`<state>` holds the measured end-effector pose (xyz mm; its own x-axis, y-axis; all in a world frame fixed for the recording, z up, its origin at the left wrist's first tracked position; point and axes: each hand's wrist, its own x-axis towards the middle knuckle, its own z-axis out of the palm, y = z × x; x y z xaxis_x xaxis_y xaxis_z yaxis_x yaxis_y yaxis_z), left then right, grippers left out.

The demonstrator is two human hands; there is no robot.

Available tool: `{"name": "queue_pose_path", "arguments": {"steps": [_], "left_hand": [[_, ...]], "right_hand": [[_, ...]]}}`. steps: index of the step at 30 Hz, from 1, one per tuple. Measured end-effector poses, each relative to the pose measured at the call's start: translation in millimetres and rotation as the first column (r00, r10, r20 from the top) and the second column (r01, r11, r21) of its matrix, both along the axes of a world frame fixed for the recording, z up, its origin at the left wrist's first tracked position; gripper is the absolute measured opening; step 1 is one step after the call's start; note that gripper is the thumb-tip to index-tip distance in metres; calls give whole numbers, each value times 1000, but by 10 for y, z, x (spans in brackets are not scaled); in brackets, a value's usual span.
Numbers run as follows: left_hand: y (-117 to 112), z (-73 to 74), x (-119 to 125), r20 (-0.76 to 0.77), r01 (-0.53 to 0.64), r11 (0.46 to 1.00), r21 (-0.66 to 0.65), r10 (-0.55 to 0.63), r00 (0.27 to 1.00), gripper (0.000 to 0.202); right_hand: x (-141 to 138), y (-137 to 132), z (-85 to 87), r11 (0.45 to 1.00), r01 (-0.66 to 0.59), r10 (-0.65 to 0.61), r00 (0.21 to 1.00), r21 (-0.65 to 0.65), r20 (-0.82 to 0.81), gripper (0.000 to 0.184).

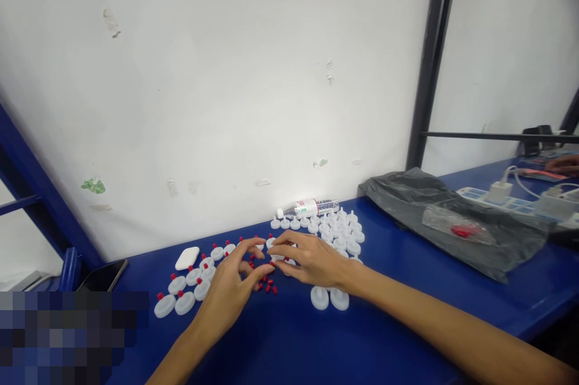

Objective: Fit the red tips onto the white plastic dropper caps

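Observation:
My left hand (233, 288) rests on the blue table (407, 312) with its fingers curled over small red caps (270, 288). My right hand (310, 259) lies beside it, fingertips pinched around a white round disc (277, 257). Left of the hands lie white discs fitted with red caps (183, 302). Behind the right hand lies a cluster of plain white discs (341, 231), and two more (329, 299) lie under the right wrist. What the left fingers hold is hidden.
A clear plastic bottle (310, 208) lies against the white wall. A white oval block (187, 258) and a dark phone (103, 276) sit at the left. A grey plastic bag (452, 216) with a clear packet of red pieces (461, 230) lies right, power strips (520, 201) beyond.

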<state>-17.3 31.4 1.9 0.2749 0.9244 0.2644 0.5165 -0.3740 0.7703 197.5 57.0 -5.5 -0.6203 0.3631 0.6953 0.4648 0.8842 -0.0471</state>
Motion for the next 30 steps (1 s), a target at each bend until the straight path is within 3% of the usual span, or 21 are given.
{"name": "queue_pose_path", "arguments": {"steps": [4,7,16,30], "left_hand": [[-20,-33,-5,88,141,972,-188,-126,988,65],[-20,-91,3,205,242,945,-221,-198,959,72],[-113,-42,34,80,233,955,-182,-222,972,60],[-129,-61,-49,94,315,919,-238,-301,949,63]], "right_hand": [[15,-3,-2,995,-69,69,998,72,5,17],[20,1,-15,997,-74,74,997,37,11,17],[-1,-46,-19,991,-130,130,991,-12,-39,14],[-56,-120,8,999,-43,43,999,14,28,17]]}}
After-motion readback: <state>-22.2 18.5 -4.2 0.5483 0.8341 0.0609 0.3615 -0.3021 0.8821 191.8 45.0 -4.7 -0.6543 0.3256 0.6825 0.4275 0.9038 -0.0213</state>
